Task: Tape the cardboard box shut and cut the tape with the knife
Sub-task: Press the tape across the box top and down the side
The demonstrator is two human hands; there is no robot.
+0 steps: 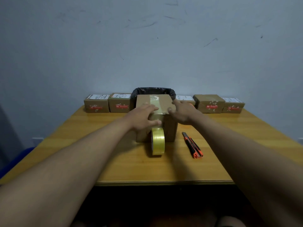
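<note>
head view: both hands flat on taped cardboard box (170,131); labels unreadable.

The brown cardboard box (170,128) stands mid-frame, flaps closed, a yellowish tape strip (155,103) running over its top and down its front to the roll (157,141), upright just below. My orange-black knife (192,145) lies lower right.

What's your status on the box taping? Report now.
Left hand pressing the tape strip onto the box, right hand bracing the top edge. Tape roll uncut, hanging at the front. Knife untouched on the table. Nothing blocking.
</note>
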